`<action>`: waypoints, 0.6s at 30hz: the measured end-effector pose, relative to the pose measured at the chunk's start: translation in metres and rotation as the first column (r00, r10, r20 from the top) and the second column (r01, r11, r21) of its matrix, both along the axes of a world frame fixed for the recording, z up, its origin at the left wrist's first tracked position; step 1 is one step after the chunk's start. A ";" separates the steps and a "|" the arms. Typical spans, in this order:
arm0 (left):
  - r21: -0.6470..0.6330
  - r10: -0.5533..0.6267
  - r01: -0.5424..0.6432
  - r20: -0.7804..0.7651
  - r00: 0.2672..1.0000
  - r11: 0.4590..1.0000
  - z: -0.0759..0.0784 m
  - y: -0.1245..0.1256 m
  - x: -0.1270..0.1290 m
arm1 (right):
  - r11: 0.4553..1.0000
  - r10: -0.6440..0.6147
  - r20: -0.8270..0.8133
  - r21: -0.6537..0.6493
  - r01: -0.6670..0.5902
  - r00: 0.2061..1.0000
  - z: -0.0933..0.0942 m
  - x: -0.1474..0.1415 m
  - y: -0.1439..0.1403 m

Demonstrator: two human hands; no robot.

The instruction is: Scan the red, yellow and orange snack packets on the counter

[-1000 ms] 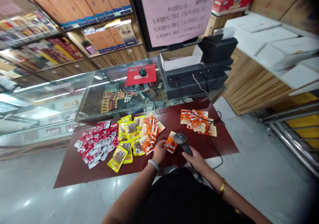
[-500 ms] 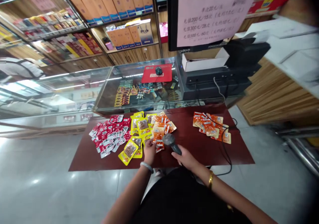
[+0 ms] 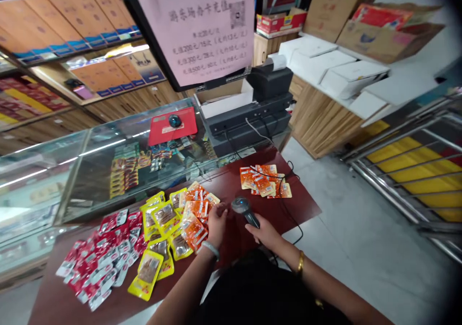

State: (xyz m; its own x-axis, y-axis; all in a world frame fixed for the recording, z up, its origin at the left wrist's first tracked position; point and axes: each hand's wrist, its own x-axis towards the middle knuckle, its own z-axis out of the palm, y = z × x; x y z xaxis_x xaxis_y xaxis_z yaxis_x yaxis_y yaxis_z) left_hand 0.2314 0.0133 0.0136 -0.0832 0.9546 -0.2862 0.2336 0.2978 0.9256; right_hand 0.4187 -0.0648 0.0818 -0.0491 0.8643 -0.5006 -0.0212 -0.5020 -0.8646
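My right hand [image 3: 267, 231] is wrapped around the handle of a dark handheld barcode scanner [image 3: 245, 211], its head tilted up and to the left over the table. My left hand [image 3: 217, 226] is at the right edge of a pile of orange snack packets [image 3: 195, 221]. Its fingers are partly curled and blurred, and whether a packet is between them is unclear. Left of that pile lie yellow snack packets [image 3: 164, 215], then a spread of red and white packets [image 3: 104, 255]. A second orange pile of packets [image 3: 265, 180] lies further right.
The dark red table [image 3: 231, 253] adjoins a glass display counter [image 3: 104, 137]. A black cable [image 3: 288, 212] runs over the right pile and past the table's edge. Behind stand a monitor with a pink sign [image 3: 202, 31] and a cash drawer [image 3: 249, 120]. A metal rack [image 3: 407, 171] is at right.
The view has turned right, so the table and counter appear further left. My left hand has moved from the front of the orange pile to its right edge. The scanner stays in my right hand.
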 end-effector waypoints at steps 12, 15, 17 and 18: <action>-0.351 -0.239 0.238 0.039 0.970 0.906 -0.011 0.053 0.163 | 0.939 -0.328 0.040 -0.092 0.331 0.944 -0.016 0.081 -0.017; -0.380 -0.223 0.224 0.048 0.974 0.898 -0.015 0.056 0.175 | 0.929 -0.354 0.032 -0.107 0.355 0.935 -0.016 0.085 -0.019; -0.377 -0.203 0.208 0.053 0.978 0.903 -0.017 0.056 0.180 | 0.923 -0.364 0.021 -0.122 0.364 0.931 -0.016 0.085 -0.020; -0.359 -0.199 0.204 0.052 0.979 0.911 -0.017 0.056 0.183 | 0.922 -0.367 0.017 -0.126 0.366 0.930 -0.016 0.085 -0.020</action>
